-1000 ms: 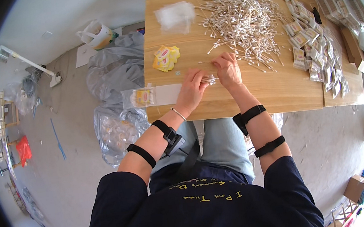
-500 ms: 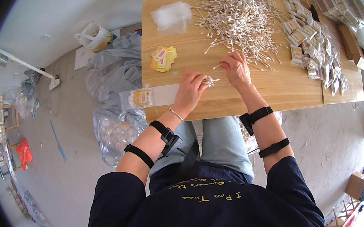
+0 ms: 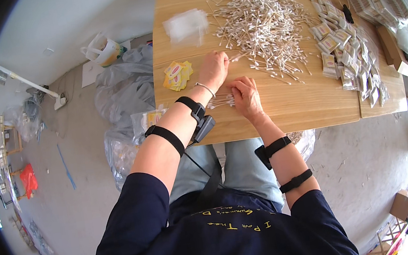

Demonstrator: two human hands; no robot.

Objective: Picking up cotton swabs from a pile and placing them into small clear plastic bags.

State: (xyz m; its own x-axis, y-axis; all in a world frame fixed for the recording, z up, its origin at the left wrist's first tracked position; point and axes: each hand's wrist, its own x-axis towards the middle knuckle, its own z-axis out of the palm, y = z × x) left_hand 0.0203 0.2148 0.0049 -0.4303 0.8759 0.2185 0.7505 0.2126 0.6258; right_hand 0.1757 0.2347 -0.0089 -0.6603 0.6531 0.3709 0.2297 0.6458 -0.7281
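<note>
Right of the right hand (image 3: 247, 98), bare wood along the near edge of the desk (image 3: 309, 106) gives a wide passage. Swabs (image 3: 218, 101) jut left from that hand. The pile (image 3: 265, 21) blocks the middle toward the far edge; only a narrow lane parts it from the packets (image 3: 344, 39). The far left corner is open beyond the bags (image 3: 186, 26). The left hand (image 3: 214, 68) stands between cards (image 3: 177, 75) and pile. Room beneath the left forearm (image 3: 176, 119) is hard to judge.

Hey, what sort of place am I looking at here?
Probably a small packing workshop, judging by the large heap of loose cotton swabs on the wooden table, the many small packets piled beside it, and the clear plastic bags.
</note>
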